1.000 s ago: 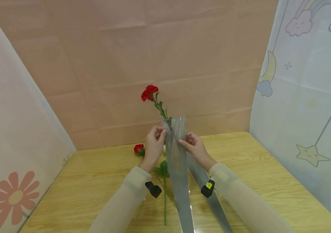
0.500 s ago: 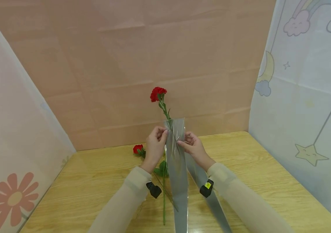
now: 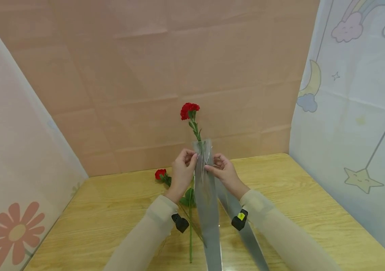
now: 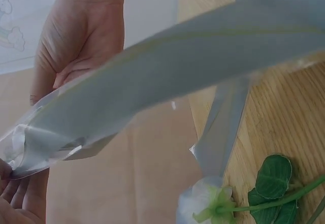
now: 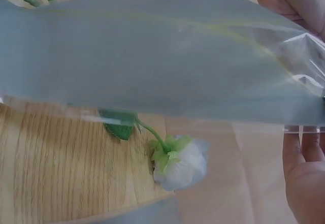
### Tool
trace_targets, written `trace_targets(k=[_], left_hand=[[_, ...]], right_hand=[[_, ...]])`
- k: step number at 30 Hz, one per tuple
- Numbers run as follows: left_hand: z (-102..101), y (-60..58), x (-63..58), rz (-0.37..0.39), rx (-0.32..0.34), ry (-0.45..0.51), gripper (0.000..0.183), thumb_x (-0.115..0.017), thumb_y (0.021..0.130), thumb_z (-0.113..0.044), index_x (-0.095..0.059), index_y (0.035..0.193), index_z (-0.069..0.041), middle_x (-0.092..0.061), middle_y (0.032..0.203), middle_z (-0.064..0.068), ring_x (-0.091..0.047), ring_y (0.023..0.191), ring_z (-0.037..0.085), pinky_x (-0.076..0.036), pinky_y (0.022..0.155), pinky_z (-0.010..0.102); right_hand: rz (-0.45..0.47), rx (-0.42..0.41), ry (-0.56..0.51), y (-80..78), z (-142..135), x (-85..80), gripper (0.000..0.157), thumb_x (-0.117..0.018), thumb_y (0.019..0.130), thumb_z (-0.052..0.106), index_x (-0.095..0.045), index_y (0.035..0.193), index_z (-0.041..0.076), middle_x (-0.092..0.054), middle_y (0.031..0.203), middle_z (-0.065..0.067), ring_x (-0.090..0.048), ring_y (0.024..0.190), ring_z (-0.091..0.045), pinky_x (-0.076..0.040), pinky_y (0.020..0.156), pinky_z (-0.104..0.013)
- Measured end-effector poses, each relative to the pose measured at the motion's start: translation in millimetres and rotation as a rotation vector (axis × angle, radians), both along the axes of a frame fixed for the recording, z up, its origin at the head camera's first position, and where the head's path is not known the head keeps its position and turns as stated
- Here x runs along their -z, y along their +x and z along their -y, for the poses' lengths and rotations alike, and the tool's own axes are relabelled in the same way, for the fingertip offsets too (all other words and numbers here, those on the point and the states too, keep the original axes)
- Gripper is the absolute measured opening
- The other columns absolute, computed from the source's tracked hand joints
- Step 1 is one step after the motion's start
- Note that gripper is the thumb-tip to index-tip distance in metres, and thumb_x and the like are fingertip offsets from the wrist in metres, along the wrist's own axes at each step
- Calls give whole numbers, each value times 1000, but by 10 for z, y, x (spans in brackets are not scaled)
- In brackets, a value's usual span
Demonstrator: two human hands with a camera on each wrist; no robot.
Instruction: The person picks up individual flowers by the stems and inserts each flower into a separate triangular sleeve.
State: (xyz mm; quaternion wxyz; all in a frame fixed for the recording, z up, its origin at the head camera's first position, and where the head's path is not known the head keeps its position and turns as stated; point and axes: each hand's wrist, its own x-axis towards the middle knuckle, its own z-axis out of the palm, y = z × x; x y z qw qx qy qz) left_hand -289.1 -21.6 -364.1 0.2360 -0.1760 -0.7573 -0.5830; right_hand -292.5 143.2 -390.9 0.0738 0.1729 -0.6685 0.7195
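A red carnation (image 3: 190, 111) stands with its bloom above the top of a long grey, clear-edged flower sleeve (image 3: 207, 210); its lower stem runs down inside. My left hand (image 3: 181, 173) pinches the sleeve's left edge near the mouth, thumb in front. On the opposite edge, slightly lower, my right hand (image 3: 228, 175) pinches the film between thumb and fingers. The sleeve hangs down toward me, and in the right wrist view its film (image 5: 152, 56) crosses most of the picture. Curled fingers of the left hand (image 4: 23, 198) show at the film's end in the left wrist view.
Another red carnation (image 3: 160, 174) lies on the wooden table (image 3: 111, 210) at left. A white flower (image 5: 183, 165) with green leaves (image 3: 187, 197) lies behind the sleeve. A second grey sleeve (image 3: 241, 216) lies to the right. Fabric panels (image 3: 138, 75) enclose the table.
The carnation's bloom has shifted right and become more upright, sinking slightly. The sleeve's mouth looks narrower, with the left hand a little further right, closer to the right hand.
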Motion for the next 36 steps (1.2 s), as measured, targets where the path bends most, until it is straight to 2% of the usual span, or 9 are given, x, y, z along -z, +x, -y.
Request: trace_targets(k=[3,8,14,18,22,27,33,36], left_hand=[[24,-21,-7,-5,7,53,11,-61,96,-14,-62,98,-2,-72,94,15,-68,79,19,-54,66,22],[91,-49,-25,45,-6,167,13,-59,96,-11,-61,96,2,-70,91,19,-60,72,12,-49,62,18],[131,-69,-28,94,-9,225,12,-62,94,-8,-60,96,3,-70,90,20,-59,70,6,-49,60,18],[124,-64,-21,149,69,226,19,-67,92,-13,-62,99,3,-71,92,20,-63,74,7,-53,66,22],[104,-38,-2,289,145,202,31,-72,89,-22,-66,106,3,-71,99,17,-65,80,11,-56,76,30],[70,-39,16,428,159,138,45,-75,84,-38,-69,104,1,-70,101,12,-65,84,16,-56,81,38],[5,-38,5,458,159,136,47,-78,81,-40,-68,106,-1,-70,105,12,-66,89,20,-55,82,41],[-27,-36,5,455,150,132,45,-79,80,-39,-70,102,-1,-71,101,12,-66,84,19,-56,77,38]], right_hand=[[4,1,-17,-4,-10,-11,25,-65,89,-2,-51,108,7,-67,93,11,-66,87,-6,-53,74,-21],[39,8,-77,-9,-33,-31,25,-65,89,-4,-50,103,10,-67,92,10,-65,84,-4,-54,73,-20],[55,7,-101,-12,-55,-41,25,-63,89,-6,-50,102,10,-66,88,11,-64,79,-2,-53,70,-18],[43,-1,-86,-12,-67,-42,24,-65,90,-2,-50,104,10,-66,90,11,-64,81,-1,-53,70,-18],[48,-5,-84,-9,-77,-30,23,-65,90,-1,-51,104,11,-68,91,11,-65,83,-2,-54,73,-20],[55,-26,-74,-4,-79,-4,23,-64,90,-2,-51,103,11,-70,91,12,-66,84,-3,-55,75,-22],[56,-55,-67,-6,-88,13,27,-64,90,-2,-47,108,9,-70,89,13,-66,82,-2,-55,75,-22],[58,-59,-70,-9,-96,13,29,-64,90,-3,-45,108,11,-70,87,13,-66,81,-2,-54,74,-21]])
